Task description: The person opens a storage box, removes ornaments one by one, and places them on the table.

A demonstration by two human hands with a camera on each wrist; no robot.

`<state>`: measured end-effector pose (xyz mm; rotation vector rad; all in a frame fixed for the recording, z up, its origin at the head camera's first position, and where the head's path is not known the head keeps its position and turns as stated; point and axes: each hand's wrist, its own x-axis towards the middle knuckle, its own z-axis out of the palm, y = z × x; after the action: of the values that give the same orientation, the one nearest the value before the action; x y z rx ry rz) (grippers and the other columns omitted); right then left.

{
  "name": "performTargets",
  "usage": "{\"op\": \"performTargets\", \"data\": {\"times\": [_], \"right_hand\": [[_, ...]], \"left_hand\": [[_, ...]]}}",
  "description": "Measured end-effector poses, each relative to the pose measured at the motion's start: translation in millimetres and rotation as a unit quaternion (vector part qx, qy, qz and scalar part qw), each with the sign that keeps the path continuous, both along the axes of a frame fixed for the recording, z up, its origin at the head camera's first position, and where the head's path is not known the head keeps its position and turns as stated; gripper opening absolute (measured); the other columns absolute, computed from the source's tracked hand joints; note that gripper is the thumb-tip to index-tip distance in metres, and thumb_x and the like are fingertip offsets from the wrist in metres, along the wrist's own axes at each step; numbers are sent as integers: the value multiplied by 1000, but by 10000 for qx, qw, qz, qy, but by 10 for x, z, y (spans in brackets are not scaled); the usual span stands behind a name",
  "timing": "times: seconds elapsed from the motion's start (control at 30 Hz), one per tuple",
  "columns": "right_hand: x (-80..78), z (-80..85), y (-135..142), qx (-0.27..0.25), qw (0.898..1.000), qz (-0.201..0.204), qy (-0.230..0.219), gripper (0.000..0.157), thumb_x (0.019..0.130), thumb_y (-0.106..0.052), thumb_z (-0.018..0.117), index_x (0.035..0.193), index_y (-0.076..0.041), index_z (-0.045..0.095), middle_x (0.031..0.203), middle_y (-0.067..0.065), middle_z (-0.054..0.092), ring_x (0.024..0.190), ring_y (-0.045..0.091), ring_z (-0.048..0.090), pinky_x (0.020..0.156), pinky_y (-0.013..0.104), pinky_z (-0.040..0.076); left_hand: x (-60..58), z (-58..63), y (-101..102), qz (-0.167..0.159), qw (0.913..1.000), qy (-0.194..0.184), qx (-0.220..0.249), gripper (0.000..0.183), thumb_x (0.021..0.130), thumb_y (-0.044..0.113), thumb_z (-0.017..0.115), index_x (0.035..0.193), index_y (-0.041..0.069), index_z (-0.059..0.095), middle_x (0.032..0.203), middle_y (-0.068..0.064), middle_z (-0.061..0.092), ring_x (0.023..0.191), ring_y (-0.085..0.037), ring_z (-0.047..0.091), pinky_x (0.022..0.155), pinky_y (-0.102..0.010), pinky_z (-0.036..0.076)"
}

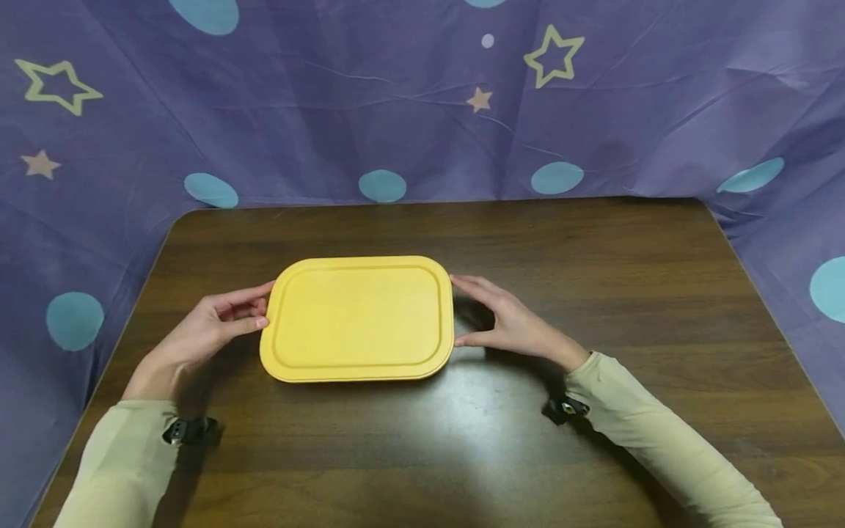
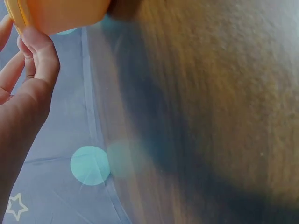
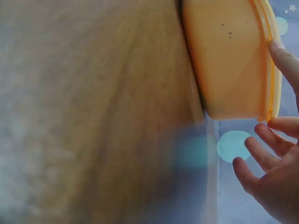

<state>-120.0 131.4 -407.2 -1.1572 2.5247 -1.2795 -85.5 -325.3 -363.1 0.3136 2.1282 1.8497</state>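
Observation:
A rectangular plastic container (image 3: 229, 65), orange in the wrist views, stands on the table under a yellow lid (image 1: 356, 315) with rounded corners and a raised inner border. At its left end my left hand (image 1: 205, 323) grips the lid's edge between thumb and fingers; the left wrist view has these fingertips on the rim. Across from it, my right hand (image 1: 518, 323) touches the lid's right edge with thumb and index fingertips set apart. Its other fingers spread loosely below the rim in the right wrist view. Most of the container's body is hidden under the lid in the head view.
The brown wooden table (image 1: 594, 293) has rounded far corners. A purple curtain (image 1: 409, 95) with stars and teal dots hangs behind it and along both sides. Each wrist bears a dark strap, the right one (image 1: 566, 408) below a pale sleeve.

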Motion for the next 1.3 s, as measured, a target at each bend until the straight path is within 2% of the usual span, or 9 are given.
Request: {"op": "performTargets", "data": {"times": [0.17,0.33,0.47,0.53,0.63,0.73,0.83,1.07,1.3], "right_hand": [[-21,71,3,-415,9989,112,-206,94,72,-17,87,149,-2,34,135,16,48,122,31,47,98,42,42],[-24,180,-1,-952,9926,299,-693,94,74,-2,83,150,0,29,118,15,53,105,33,54,87,39,49],[-6,256,-14,-1330,9735,418,-1810,93,80,9,73,154,-2,17,107,16,62,93,28,62,81,35,52],[3,282,-32,-1487,9606,218,-2336,91,82,9,70,154,-5,16,100,16,66,89,25,65,78,33,53],[1,295,-70,-1789,9456,-251,-2704,86,82,8,69,153,-6,22,96,18,68,85,21,67,74,32,54],[-19,282,-99,-2121,9359,-502,-2766,81,82,11,67,151,-6,29,95,21,67,82,20,67,73,32,54],[-42,273,-115,-2338,9322,-580,-2702,76,82,13,66,148,-6,35,96,22,66,81,20,66,73,32,54],[-127,260,-169,-2546,9278,-727,-2627,62,84,13,64,141,-1,44,101,26,64,85,20,65,75,31,53],[-228,258,-222,-2518,9268,-994,-2603,59,84,10,64,140,-1,47,113,26,61,92,22,64,80,29,52]], "left_hand": [[-14,21,16,-100,9965,-200,805,57,89,-18,54,141,5,50,109,-5,64,97,-12,63,81,-25,51],[-37,29,60,-140,9959,-107,890,59,91,-18,51,145,5,44,110,-7,62,97,-13,63,80,-27,52],[-63,57,130,90,9982,57,593,63,92,-14,54,149,9,39,106,-6,62,93,-13,63,78,-28,53],[-82,76,171,268,9981,80,543,65,91,-13,56,149,12,38,102,-6,62,91,-12,63,77,-27,53],[-116,96,226,415,9966,100,709,65,91,-13,56,149,12,40,101,-7,63,89,-13,63,77,-28,53],[-143,113,261,461,9957,189,780,61,91,-13,56,146,11,44,101,-9,63,89,-14,64,77,-28,53],[-162,130,284,494,9950,250,826,58,92,-12,55,144,9,45,102,-9,61,88,-15,64,78,-28,53],[-236,153,319,516,9926,250,1069,59,91,-14,53,145,9,44,106,-9,59,91,-14,62,78,-23,52],[-349,140,323,325,9927,167,1152,60,91,-18,50,145,7,43,117,-10,53,102,-16,56,83,-23,49]]}}
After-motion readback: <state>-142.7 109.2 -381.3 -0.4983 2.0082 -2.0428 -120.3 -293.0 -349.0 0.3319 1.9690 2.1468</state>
